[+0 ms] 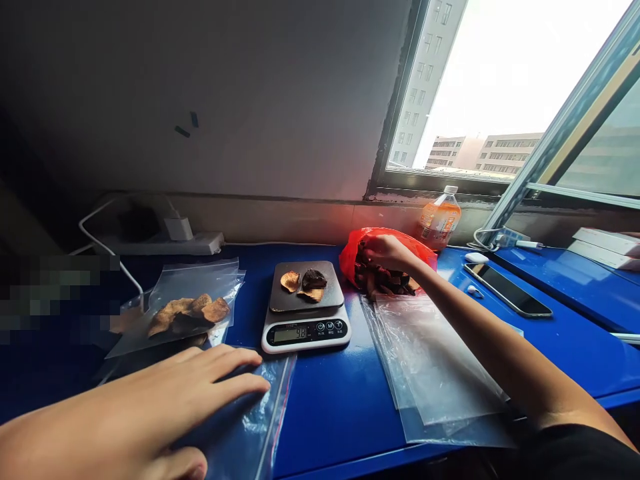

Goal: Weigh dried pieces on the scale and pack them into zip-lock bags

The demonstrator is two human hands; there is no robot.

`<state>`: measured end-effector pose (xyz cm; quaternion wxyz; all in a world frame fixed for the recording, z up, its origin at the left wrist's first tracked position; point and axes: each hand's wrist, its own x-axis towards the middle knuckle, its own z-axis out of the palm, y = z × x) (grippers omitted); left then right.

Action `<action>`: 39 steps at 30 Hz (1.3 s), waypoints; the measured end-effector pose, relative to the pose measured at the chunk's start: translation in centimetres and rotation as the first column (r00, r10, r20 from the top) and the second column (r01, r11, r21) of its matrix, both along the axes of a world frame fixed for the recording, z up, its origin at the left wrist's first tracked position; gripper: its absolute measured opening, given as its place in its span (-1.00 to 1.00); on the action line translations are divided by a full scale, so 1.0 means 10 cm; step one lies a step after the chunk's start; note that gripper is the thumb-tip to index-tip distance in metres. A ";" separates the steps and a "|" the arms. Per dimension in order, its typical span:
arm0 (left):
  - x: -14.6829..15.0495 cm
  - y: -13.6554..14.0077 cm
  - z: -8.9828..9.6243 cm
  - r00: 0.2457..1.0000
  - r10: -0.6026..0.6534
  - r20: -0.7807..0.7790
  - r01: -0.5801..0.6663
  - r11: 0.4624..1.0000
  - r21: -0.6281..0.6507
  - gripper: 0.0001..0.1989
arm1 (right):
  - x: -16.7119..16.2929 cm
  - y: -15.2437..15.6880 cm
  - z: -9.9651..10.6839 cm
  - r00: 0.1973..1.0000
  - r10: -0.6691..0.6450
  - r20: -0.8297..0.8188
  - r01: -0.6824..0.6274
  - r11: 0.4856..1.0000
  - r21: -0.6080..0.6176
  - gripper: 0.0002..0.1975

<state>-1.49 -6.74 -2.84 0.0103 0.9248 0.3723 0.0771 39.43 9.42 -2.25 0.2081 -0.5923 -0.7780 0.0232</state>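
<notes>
My left hand (200, 393), fingers spread, is over a clear zip bag (260, 427) at the table's front. My right hand (385, 252) reaches into the mouth of a red plastic bag (415, 248) filled with dark dried slices (385, 280). Its fingers are curled among the slices; whether they grip one is hidden. Between my hands stands a white kitchen scale (306, 343). A few brown and blackish dried slices (314, 279) lie on its grey platform, and the display shows what looks like 9.8. To its left, a clear zip bag (195, 277) contains more brown slices (190, 312).
Flat clear bags (440, 373) lie under my right forearm. Behind the red bag stands a drink bottle (441, 217). A phone (510, 290), an earbud (474, 291) and white boxes (605, 247) are at right. A power strip (200, 244) with cables runs along the wall.
</notes>
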 end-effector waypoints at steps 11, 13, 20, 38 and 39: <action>0.23 0.18 0.37 0.997 -0.070 -0.013 0.071 0.996 0.046 -0.47 | 0.27 -0.29 -0.09 0.871 0.008 -0.492 -0.026 0.999 -0.030 -0.72; 0.35 0.20 0.46 0.994 -0.109 -0.007 0.109 0.993 0.036 -0.53 | 0.31 -0.30 -0.10 0.868 -0.009 -0.496 -0.010 0.999 -0.036 -0.70; 0.54 0.62 0.81 0.997 -0.023 0.071 0.028 0.997 -0.069 -0.61 | 0.25 -0.47 0.16 0.863 0.086 -0.498 -0.134 0.989 -0.061 -0.72; 1.19 0.88 0.20 0.984 -0.092 -0.152 0.154 0.869 0.470 -0.85 | -0.57 -0.94 0.07 0.266 0.024 -0.964 -0.405 0.910 -0.089 -0.70; 1.19 0.87 0.20 0.985 -0.093 -0.147 0.153 0.866 0.475 -0.84 | -0.57 -0.95 0.06 0.280 0.012 -0.960 -0.398 0.911 -0.104 -0.68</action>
